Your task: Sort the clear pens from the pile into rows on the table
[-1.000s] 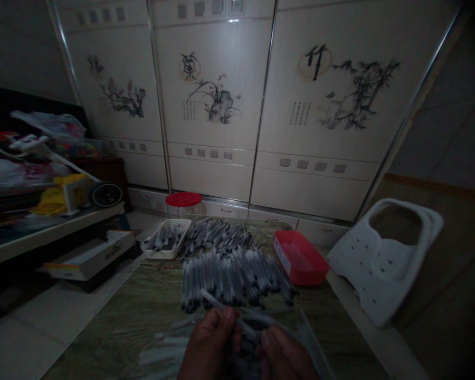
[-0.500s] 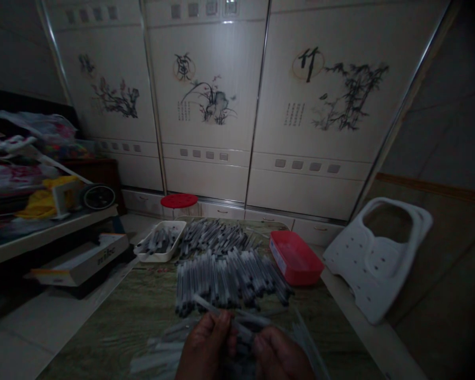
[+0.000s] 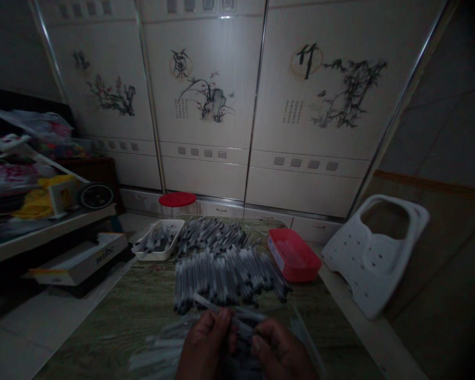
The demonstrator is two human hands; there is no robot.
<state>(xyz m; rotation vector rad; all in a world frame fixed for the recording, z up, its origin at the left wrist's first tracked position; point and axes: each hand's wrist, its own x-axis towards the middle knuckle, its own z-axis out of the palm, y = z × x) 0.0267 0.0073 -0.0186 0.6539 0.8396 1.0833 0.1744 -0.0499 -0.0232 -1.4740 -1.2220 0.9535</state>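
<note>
My left hand (image 3: pixel 208 343) is closed, its thumb and fingers pinching a translucent pen-like tube (image 3: pixel 201 301) that points up and to the left. Beside it, my right hand (image 3: pixel 283 351) is curled with thumb and forefinger together; what lies in its grip is too dark to make out. Under and around both hands lie loose translucent plastic tubes (image 3: pixel 162 351). Just beyond them, a broad row of pens (image 3: pixel 214 277) with dark ends lies side by side on the table. A second pile of pens (image 3: pixel 211 235) sits behind that row.
A white tray (image 3: pixel 178 237) holding more pens stands at the table's far left. A red plastic box (image 3: pixel 296 258) is at the right edge of the wood-patterned table (image 3: pixel 111 330). A white perforated plastic panel (image 3: pixel 374 258) stands right of the table; a red stool (image 3: pixel 177 199) is behind.
The view has shifted slightly. My right hand's fingers have moved a little, while my left hand keeps its pinch on the tube. The piles look the same.
</note>
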